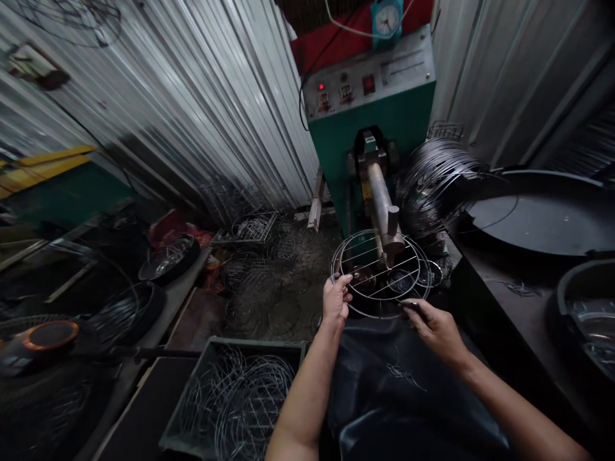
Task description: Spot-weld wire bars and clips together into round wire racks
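Note:
A round wire rack (379,297) with parallel cross wires lies level beneath the electrode tip of a metal machine arm (383,202). My left hand (336,298) grips the rack's left rim, its fingers closed round the wire. At the rack's lower right, my right hand (432,323) is closed in a pinch, with a small dark piece between thumb and fingers that I cannot make out. The machine's green body (369,109) stands behind, a red light lit on its panel. Short loose wires (403,374) rest on the dark apron (365,358) over my lap.
A green crate (185,400) of wire rings sits at the lower left. To the right, a coil of wire (435,182) hangs beside a large round pan (548,214), with a black tub (567,314) nearer. More wire pieces and bowls lie on the left bench (177,307).

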Demonstrator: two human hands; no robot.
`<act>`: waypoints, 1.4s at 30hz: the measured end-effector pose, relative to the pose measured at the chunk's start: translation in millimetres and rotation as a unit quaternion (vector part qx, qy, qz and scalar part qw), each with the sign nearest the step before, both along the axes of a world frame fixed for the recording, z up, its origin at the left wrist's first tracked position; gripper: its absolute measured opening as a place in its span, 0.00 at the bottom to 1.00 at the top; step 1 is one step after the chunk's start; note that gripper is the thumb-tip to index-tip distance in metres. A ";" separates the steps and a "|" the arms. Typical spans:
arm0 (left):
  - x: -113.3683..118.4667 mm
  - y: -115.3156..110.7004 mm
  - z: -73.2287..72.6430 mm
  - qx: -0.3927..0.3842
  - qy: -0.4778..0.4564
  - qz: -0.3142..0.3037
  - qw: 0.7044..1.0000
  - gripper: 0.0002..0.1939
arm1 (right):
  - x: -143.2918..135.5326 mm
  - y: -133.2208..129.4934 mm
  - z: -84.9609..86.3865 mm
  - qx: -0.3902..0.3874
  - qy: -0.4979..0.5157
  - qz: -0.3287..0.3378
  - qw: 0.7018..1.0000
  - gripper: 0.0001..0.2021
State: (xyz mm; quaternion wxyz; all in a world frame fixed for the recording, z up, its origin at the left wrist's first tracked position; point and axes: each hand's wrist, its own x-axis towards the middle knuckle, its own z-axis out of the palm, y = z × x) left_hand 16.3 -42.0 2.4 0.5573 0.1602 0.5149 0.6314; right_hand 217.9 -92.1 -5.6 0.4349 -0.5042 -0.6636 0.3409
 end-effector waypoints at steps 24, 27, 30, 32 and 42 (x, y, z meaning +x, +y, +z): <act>-10.1 29.6 -2.3 -0.019 -0.008 0.050 0.999 0.22 | -16.6 47.7 1.1 -0.130 0.134 -0.020 0.982 0.17; -10.9 31.4 -1.5 -0.031 -0.010 0.047 0.998 0.22 | -15.5 48.8 0.1 -0.118 0.123 -0.023 0.985 0.15; -11.6 33.9 -2.0 -0.034 -0.014 0.043 0.998 0.22 | -14.8 50.3 -0.9 -0.113 0.116 -0.025 0.986 0.15; -11.8 35.8 -3.6 -0.035 -0.018 0.041 0.998 0.22 | -14.3 51.4 -1.6 -0.107 0.108 -0.028 0.988 0.14; -12.2 44.8 -10.4 -0.052 -0.032 0.035 0.998 0.19 | -13.7 57.3 0.3 -0.065 0.045 -0.031 0.996 0.12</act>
